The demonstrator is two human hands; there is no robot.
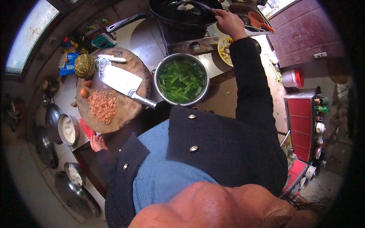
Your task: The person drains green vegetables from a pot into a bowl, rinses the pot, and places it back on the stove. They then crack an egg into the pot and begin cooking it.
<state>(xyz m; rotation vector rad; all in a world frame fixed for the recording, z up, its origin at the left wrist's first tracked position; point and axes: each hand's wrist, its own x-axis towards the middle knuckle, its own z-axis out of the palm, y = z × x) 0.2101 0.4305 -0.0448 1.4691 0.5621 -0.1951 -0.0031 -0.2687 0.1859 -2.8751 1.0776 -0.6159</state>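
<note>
At the top, my right hand [231, 24] grips the thin metal handle [201, 4] of a cooking utensil that reaches into a dark wok [168, 14]. A pale shape [186, 6] shows in the wok; I cannot tell whether it is food or the utensil's head. My left hand [97, 143] is low at the counter's edge, beside a flat red object [87, 128], and no held thing shows in it. Between the hands, a cleaver [121, 81] lies on a round wooden chopping block [131, 61], near diced orange-pink food [102, 107]. Chopped greens in water fill a steel bowl [208, 85].
A green-striped squash [84, 66], two brown eggs [84, 93] and a white-handled knife [114, 58] are on or beside the block. Left stand a bowl of white food [68, 129] and pot lids [77, 196]. A yellow plate [220, 48] sits under my right forearm.
</note>
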